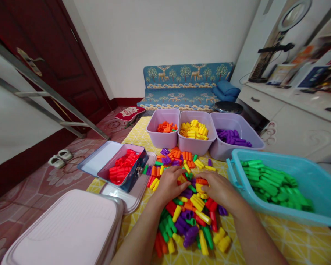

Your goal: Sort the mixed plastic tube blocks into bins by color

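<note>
One mixed heap of plastic pieces [188,214], red, orange, yellow, green and purple, spread over the middle of the tabletop [298,241], which is covered in yellow patterned cloth; looser pieces trail toward the far edge.
One pale pink lid [63,228], at the left edge, near corner, with another beneath it.
Two bare hands over the heap. Left hand [171,182]: fingers bent down among the pieces, thumb apart from them; whether its grip holds anything cannot be told. Right hand [213,186]: fingers curved against an orange piece [202,181] and a yellow piece beside it; whether its grip is closed on either cannot be told.
One teal basin [292,217], at the right edge, containing green pieces [276,186].
One dark blue tin [136,171], by the left edge, lid folded outward, containing red pieces [123,169]; a flat translucent lid [127,202] lies under it.
Three lilac bins [194,147], in a row along the far edge; contents, left to right: orange pieces [165,127], yellow pieces [194,130], purple pieces [233,138].
One blue sofa [182,92], deer and tree pattern, beyond the far edge, against the wall.
</note>
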A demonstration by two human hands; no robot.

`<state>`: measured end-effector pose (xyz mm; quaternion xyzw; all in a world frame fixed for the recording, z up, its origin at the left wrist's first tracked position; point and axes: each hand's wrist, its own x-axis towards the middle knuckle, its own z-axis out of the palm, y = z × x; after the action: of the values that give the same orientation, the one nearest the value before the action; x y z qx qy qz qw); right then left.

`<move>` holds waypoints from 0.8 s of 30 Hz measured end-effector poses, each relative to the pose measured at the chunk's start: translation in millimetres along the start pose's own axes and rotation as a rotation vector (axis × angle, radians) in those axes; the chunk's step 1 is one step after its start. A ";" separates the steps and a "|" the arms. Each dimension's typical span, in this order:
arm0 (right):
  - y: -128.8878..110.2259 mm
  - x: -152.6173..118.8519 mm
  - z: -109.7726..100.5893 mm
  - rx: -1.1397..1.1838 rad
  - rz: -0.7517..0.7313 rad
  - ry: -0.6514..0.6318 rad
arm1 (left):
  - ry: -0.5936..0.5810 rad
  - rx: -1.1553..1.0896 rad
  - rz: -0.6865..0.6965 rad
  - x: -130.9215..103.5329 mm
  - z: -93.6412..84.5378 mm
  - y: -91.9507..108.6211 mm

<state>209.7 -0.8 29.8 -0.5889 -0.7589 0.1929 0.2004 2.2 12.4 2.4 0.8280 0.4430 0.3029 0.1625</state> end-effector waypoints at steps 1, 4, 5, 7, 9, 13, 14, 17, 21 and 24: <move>-0.1 1.4 2.0 0.011 0.025 0.029 | -0.001 0.001 -0.001 0.1 0.2 -0.3; -4.4 8.4 9.3 0.277 0.122 0.150 | 0.001 0.002 -0.012 0.0 0.5 -0.8; -7.0 10.6 12.0 0.425 0.144 0.161 | 0.004 -0.004 -0.018 -0.2 0.4 -0.7; -12.6 13.7 17.4 0.712 0.171 0.144 | 0.016 -0.033 -0.026 -1.0 -0.3 -0.2; -17.6 14.8 22.3 0.881 0.187 0.129 | 0.029 -0.076 -0.036 -1.9 -1.1 0.3; -23.0 14.2 29.2 0.956 0.222 0.145 | 0.061 -0.154 -0.051 -2.8 -2.0 0.4; -23.6 14.0 30.5 0.960 0.224 0.134 | 0.076 -0.172 -0.047 -2.8 -1.9 0.3; -24.5 13.8 34.1 0.953 0.212 0.104 | 0.111 -0.217 -0.022 -2.6 -2.0 0.1; -22.2 14.7 39.2 0.948 0.206 0.112 | 0.119 -0.240 -0.005 -2.0 -3.3 1.1; -19.6 15.3 42.4 0.951 0.223 0.114 | 0.143 -0.251 -0.023 -1.4 -4.4 2.6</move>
<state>167.8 7.1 5.5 -0.5194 -0.5070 0.5056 0.4663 0.4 9.8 6.7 0.7723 0.4216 0.4121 0.2365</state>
